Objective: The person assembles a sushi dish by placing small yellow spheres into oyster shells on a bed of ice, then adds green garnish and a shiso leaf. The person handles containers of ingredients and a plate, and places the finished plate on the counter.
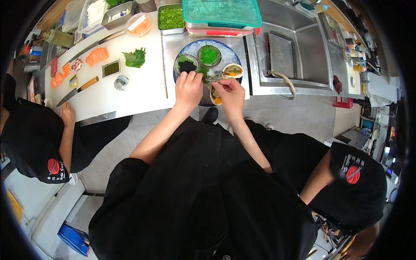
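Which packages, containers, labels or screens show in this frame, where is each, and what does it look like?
Stacked lidded tubs: far counter behind the blue plate; rectangular, teal lid over red-rimmed one.
Round tub: far edge of the white board; clear, orange contents, white label on top.
Steel pan: beside the tubs; rectangular, chopped greens.
Clear boxes: far left; rectangular, translucent.
Sleeve badges: round, red and white, on black.
Screens: none clearly visible.

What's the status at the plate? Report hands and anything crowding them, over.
Left hand and right hand both over the blue plate, at the green garnish; grips unclear. Small bowls and filled shell crowd close.
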### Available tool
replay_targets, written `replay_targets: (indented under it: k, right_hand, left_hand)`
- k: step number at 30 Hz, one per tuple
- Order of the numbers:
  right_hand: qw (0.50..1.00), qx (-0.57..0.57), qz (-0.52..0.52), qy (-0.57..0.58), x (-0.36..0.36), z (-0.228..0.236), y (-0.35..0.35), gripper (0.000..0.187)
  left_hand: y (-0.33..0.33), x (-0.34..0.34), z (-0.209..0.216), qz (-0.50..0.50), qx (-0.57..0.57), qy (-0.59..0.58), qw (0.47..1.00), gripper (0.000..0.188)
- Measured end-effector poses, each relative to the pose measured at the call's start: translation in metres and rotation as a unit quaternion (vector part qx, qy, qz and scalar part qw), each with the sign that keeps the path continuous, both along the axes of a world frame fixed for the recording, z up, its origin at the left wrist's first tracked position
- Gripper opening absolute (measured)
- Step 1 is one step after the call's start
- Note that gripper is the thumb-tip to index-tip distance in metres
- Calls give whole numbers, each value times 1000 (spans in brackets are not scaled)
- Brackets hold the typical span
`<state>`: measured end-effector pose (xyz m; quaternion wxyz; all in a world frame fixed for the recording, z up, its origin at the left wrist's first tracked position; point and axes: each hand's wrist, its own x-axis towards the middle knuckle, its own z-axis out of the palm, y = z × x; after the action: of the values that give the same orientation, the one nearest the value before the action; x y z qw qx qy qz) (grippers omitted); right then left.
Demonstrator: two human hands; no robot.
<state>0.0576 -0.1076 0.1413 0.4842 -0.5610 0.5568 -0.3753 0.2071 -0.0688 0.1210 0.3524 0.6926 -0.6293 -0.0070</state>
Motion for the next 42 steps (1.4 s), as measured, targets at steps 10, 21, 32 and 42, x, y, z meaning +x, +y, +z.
replay_targets:
  k: [10,21,32,42]
  right_hand:
    - [908,-300,-34,291,35,-7,2,17]
    - [885,-325,-15,332,42,-12,13,14]
    - [881,-303,-36,362,46,-17,20,13]
    - [879,-318,4,355,40,-13,21,15]
  left_hand:
    - [43,17,18,-10,-13,98,995,25]
    - [72,62,27,2,18,162,987,20]
    - [17,29,9,-33,56,9,998,26]
    - [10,27,5,-11,65,0,998,17]
